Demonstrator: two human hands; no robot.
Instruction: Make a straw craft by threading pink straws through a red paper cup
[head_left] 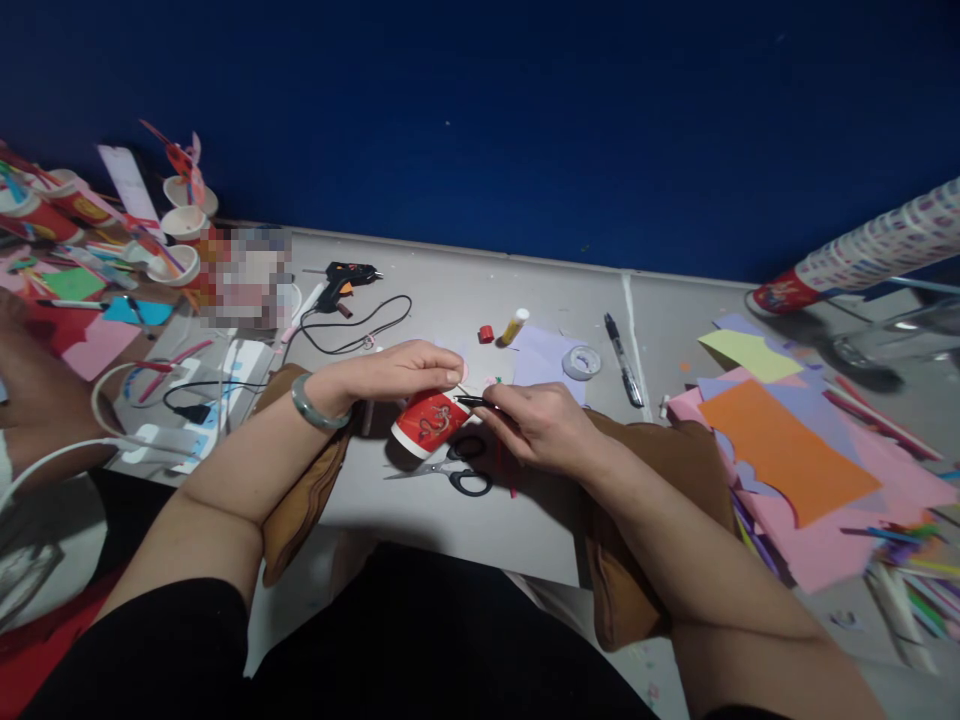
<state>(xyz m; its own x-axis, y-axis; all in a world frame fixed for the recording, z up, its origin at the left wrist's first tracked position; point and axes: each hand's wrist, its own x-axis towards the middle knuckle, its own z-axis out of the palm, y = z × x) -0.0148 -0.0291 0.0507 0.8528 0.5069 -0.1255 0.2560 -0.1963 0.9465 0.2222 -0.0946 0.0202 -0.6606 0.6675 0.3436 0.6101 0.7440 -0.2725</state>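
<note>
My left hand [405,372], with a green bangle at its wrist, is closed around the bottom end of a red paper cup [429,422] with a white rim and a gold drawing. The cup lies tilted, its rim towards me. My right hand [541,425] pinches a thin black tool [478,401], its tip at the cup's upper right edge; its exact kind is not clear. Beneath the cup, scissors [448,470] with black handles rest on the table. Behind my hands are a glue stick [514,328], its red cap [486,334] and a roll of tape [581,362].
A black hot glue gun [345,285] with its cable lies at the back left, near a white power strip [214,415]. Decorated cups [180,262] stand further left. A pen [624,360], coloured paper [787,450] and a long cup stack [870,245] are on the right.
</note>
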